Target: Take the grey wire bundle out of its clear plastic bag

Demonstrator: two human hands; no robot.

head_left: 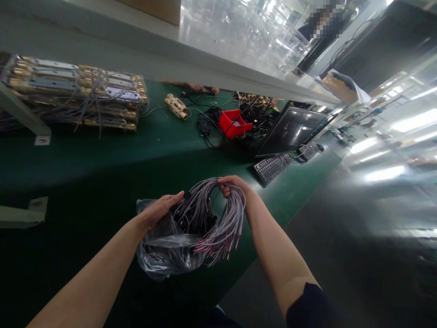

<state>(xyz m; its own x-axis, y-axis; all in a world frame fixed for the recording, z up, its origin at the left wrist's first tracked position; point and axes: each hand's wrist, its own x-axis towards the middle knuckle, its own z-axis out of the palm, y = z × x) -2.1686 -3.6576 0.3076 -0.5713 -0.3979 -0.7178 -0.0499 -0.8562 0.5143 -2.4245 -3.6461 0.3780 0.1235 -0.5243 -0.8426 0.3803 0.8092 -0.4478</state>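
A thick bundle of grey cables (234,214) with stripped reddish ends loops out of a clear plastic bag (164,255) on the green bench. My right hand (232,184) is closed around the top of the loop. Across the upper left of the bag lies my left hand (160,209), its fingers stretched towards the cables and its fingertips beside a small black part; the thumb is hidden. Black connectors (184,221) show among the cables at the bag's mouth. More cable is dimly visible through the plastic.
Brass-coloured assemblies with wires (78,91) are stacked at the left under a shelf (205,59). A loose brass piece (176,107), a red bin (234,124), a monitor (293,127) and a keyboard (273,168) stand beyond. Another person's hands (198,87) show behind the shelf.
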